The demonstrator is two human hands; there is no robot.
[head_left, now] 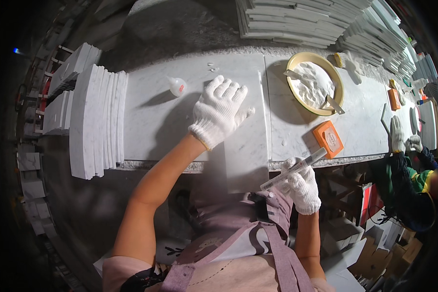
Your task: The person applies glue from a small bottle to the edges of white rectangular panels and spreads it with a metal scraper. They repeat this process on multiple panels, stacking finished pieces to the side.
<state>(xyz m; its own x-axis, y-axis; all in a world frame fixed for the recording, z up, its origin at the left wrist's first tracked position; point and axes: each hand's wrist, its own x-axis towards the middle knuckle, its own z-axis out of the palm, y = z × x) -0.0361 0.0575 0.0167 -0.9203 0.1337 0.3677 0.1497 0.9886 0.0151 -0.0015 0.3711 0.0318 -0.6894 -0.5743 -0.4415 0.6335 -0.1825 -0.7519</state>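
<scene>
My left hand (220,109), in a white knit glove, lies with its fingers stretched out on a narrow white marble tile (246,155). The tile rests on the slab-topped bench and sticks out past its front edge toward my apron. My right hand (304,191), gloved as well, is closed around a slim, pale, straight stick (294,168) with a printed label at its lower left end; its exact kind is unclear. The stick is held tilted just off the bench's front edge. Nearby on the bench is an orange box (328,139).
Upright marble tiles (95,121) stand in a row at the left. A small white squeeze bottle (176,87) sits behind them. A yellow-rimmed bowl (342,80) holds white powder and scrapers. Tile stacks (301,22) rise behind. At the right, a co-worker's gloved hand (397,134) rests on the bench.
</scene>
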